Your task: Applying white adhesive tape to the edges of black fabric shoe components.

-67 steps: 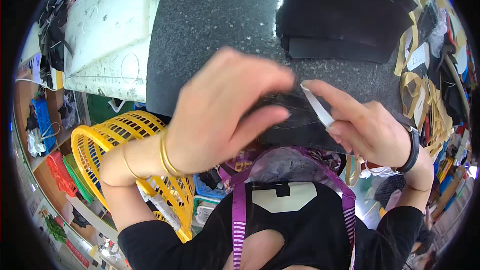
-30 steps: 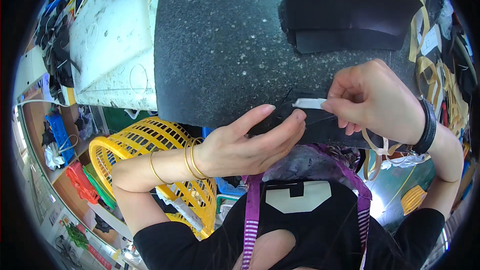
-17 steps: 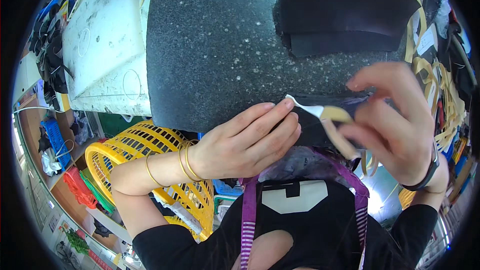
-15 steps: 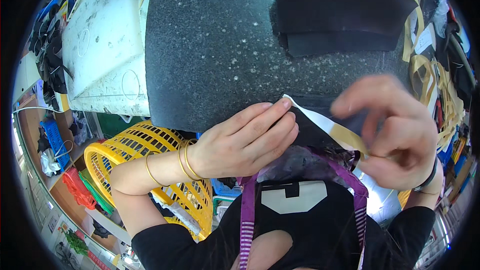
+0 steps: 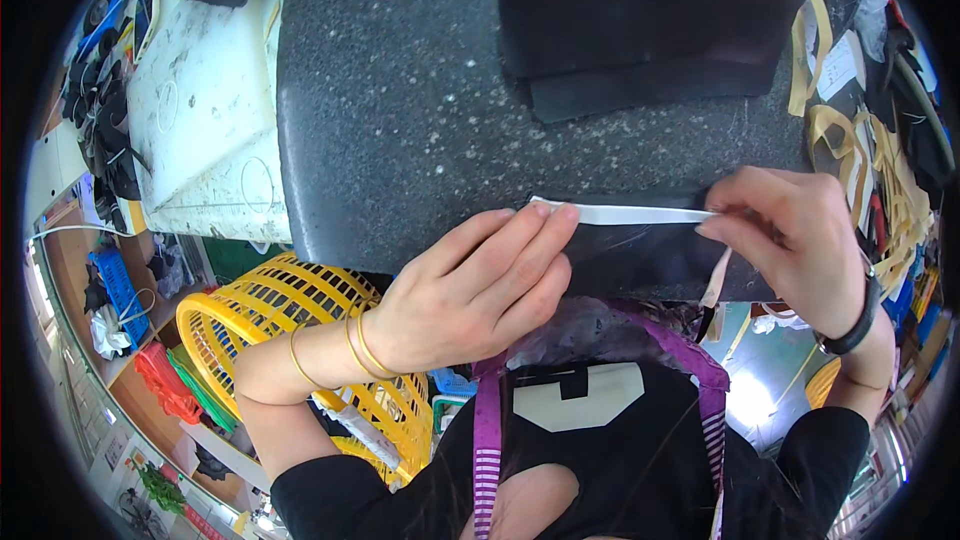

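A narrow strip of tape (image 5: 640, 215), white on one face and tan on the other, stretches taut between my hands along the near edge of the dark work surface. My left hand (image 5: 490, 280) has its fingers together, their tips pressing the strip's left end against a black sheet piece (image 5: 630, 248); the thumb is hidden. My right hand (image 5: 795, 235) pinches the strip between thumb and forefinger. Below that pinch, a tan tail (image 5: 717, 280) hangs down past the edge.
A stack of black sheet pieces (image 5: 650, 30) lies on the speckled dark surface (image 5: 400, 110). Tan strips (image 5: 875, 180) hang in a tangle at the right. A white table (image 5: 205, 130) adjoins at the left, with a yellow plastic basket (image 5: 215, 330) below it.
My right hand has moved up and turned, pulling the slack, twisted strip straight and nearly level. My left hand keeps its fingertips on the strip's left end, slightly farther left.
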{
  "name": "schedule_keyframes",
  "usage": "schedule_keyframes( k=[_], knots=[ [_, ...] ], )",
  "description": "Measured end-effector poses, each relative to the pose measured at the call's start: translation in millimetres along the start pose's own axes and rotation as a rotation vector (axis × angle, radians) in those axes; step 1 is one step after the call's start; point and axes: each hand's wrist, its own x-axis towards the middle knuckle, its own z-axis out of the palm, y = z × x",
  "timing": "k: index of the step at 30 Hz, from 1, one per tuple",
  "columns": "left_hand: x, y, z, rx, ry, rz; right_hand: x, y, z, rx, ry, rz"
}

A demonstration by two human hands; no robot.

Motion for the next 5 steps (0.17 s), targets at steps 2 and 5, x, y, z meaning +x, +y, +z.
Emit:
schedule_keyframes(
  k=[2, 5],
  knots=[
    [10.7, -1.2, -9.7, -0.057, -0.036, -0.016, 5.0, 7.4, 1.5, 0.024, 0.023, -0.016],
    [29.2, 2.0, -20.8, -0.073, -0.216, -0.064, 6.3, 8.9, 0.2, 0.081, -0.02, 0.036]
  ],
)
